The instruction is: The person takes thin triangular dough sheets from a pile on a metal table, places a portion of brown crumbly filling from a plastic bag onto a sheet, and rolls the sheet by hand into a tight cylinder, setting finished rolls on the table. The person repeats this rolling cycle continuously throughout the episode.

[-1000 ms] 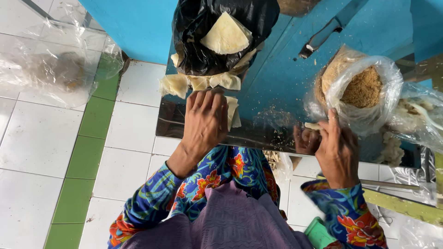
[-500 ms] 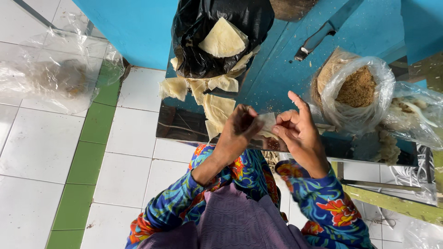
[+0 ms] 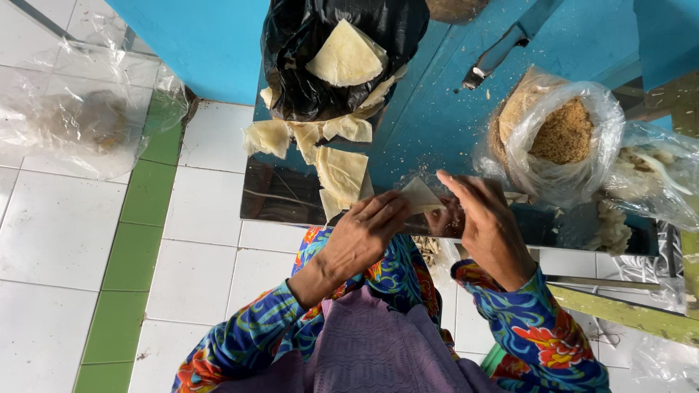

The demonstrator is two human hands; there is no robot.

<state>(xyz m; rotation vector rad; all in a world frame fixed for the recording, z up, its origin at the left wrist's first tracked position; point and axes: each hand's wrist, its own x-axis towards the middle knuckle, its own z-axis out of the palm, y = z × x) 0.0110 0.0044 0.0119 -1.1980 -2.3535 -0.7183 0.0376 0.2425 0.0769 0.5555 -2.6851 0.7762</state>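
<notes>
Lighting: bright, even daylight, soft; source not identifiable. Shadows: faint, short, under table edge at frame centre. Glare: mild sheen on clear plastic bag upper left, on black bag top centre. Focus: sharp overall; slight motion blur on right hand. Edges: minor wide-angle stretch, no dark corners.

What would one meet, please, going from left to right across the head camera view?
Clear plastic bag on the floor, stack of pale wrappers, left hand, right hand, bag of brown crumbs, metal spoon.
</notes>
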